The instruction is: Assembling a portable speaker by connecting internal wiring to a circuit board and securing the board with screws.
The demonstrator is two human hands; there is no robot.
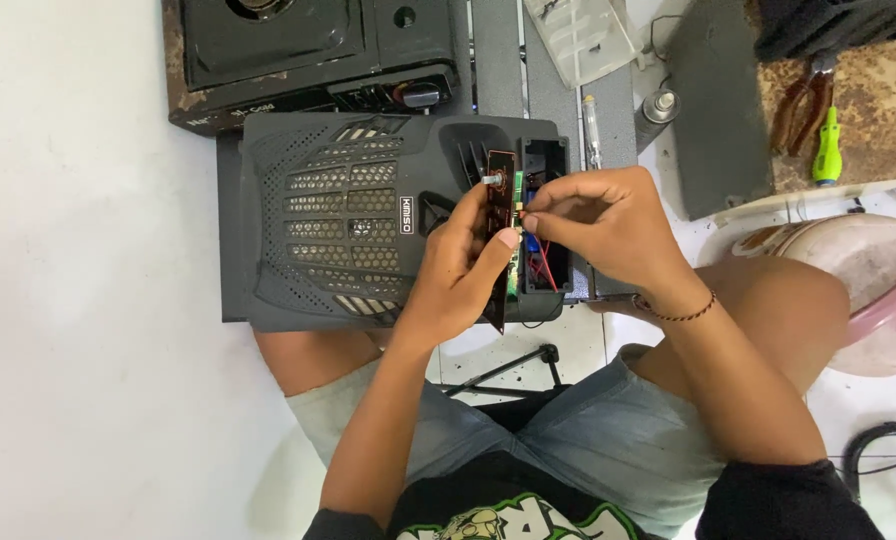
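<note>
From the head camera, a person is sitting on the white tiled floor (88,300) with a black speaker cabinet (338,220) lying across their knees, grille facing up, which is keeping its open right end within easy reach of both hands. The left hand (463,270) is gripping a narrow dark control panel (499,200) with a green circuit board behind it, holding the strip upright on its edge just beside the cabinet's open compartment (546,225); thumb and fingers are closed around it, apparently to steady it. The right hand (598,220) is pinching something small at the panel's upper edge, fingertips pressed together (what exactly is between them is too small to tell). Red wires (545,265) are running from the board down into the compartment, so the panel is staying close to the opening. The panel is looking slim and glossy, with a small metal knob shaft near its far end.

Far of the cabinet, a black gas stove (308,55) is resting on the floor. To the far right, a green-handled screwdriver (826,145) and pliers (803,105) are lying on a brown mat.
</note>
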